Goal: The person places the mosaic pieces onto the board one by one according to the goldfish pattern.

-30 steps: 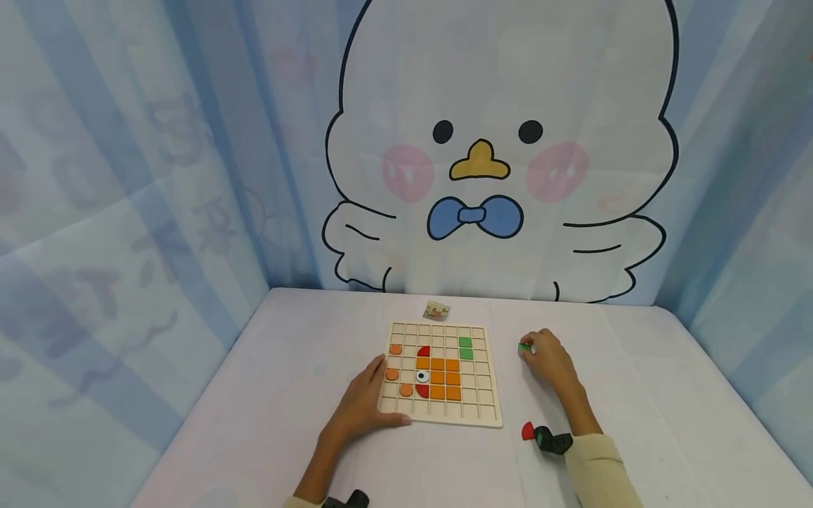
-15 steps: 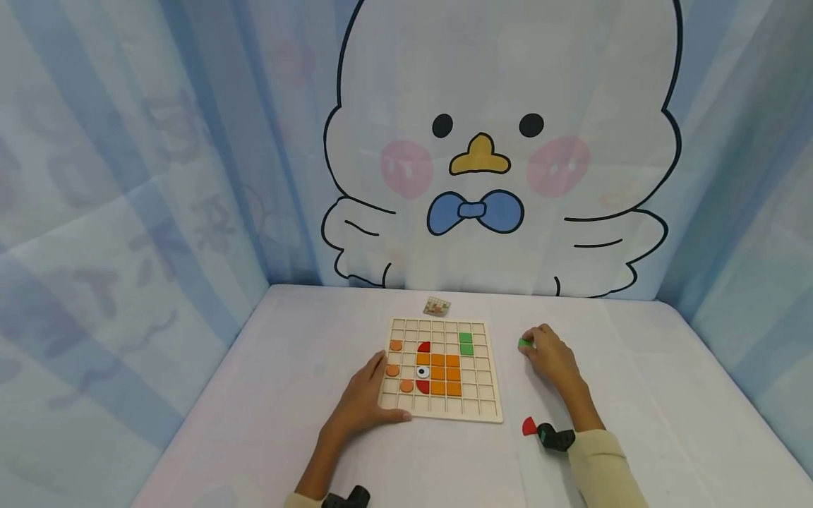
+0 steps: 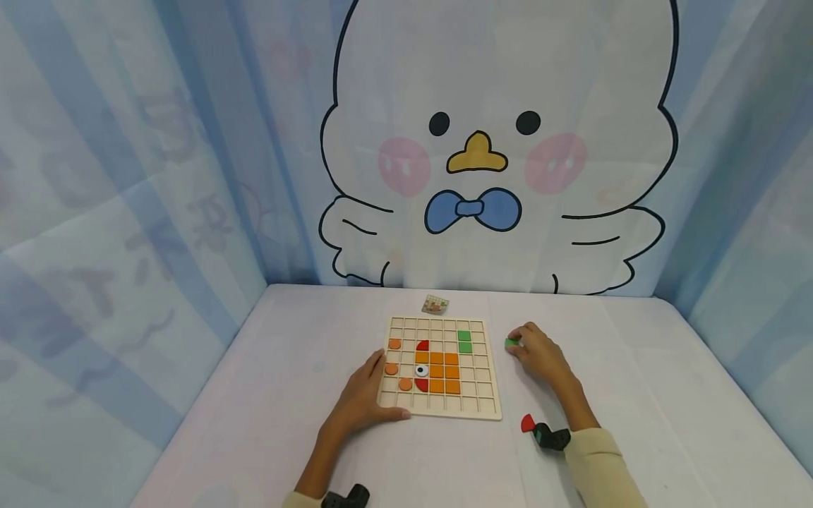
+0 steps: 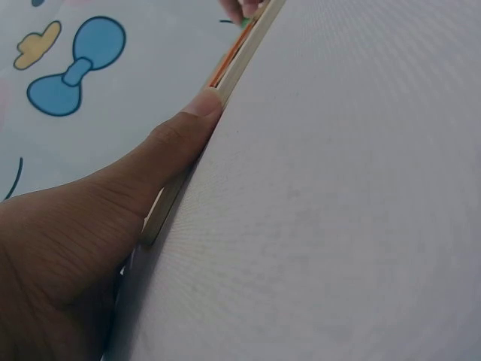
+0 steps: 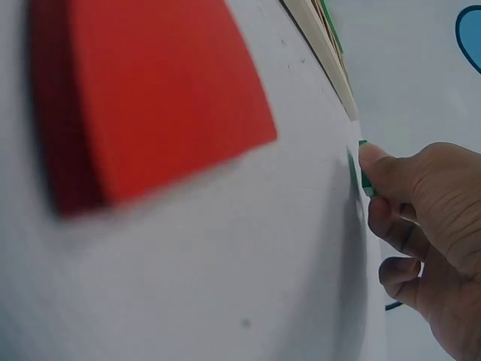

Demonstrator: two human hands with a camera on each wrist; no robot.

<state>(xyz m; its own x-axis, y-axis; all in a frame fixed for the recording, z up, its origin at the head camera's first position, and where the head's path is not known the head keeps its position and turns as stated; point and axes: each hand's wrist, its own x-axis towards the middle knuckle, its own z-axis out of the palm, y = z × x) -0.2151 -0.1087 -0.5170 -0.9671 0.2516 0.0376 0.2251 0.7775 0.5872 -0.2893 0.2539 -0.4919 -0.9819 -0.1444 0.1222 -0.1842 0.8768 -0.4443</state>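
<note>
A wooden grid board (image 3: 480,403) lies on the table, with orange squares (image 3: 444,372), orange discs (image 3: 405,384), red quarter-round pieces (image 3: 422,385), an eye disc (image 3: 422,370) and green squares (image 3: 465,341) set on it. My left hand (image 3: 358,404) braces the board's near left corner, its straight fingers along the left side and its thumb (image 4: 176,139) against the front edge. To the right of the board, my right hand (image 3: 540,356) pinches a green tile (image 5: 366,179) between thumb and fingers, close over the tabletop.
A loose red quarter-round piece (image 3: 528,423) rests on the table by the right wrist, large in the right wrist view. Behind the board sits a small patterned card (image 3: 435,305). A curtain (image 3: 483,261) with a cartoon bird hangs at the table's back edge.
My right hand has shifted slightly left toward the board with the green tile in its fingers. The left hand stays at the board's corner. The head view has tilted a little.
</note>
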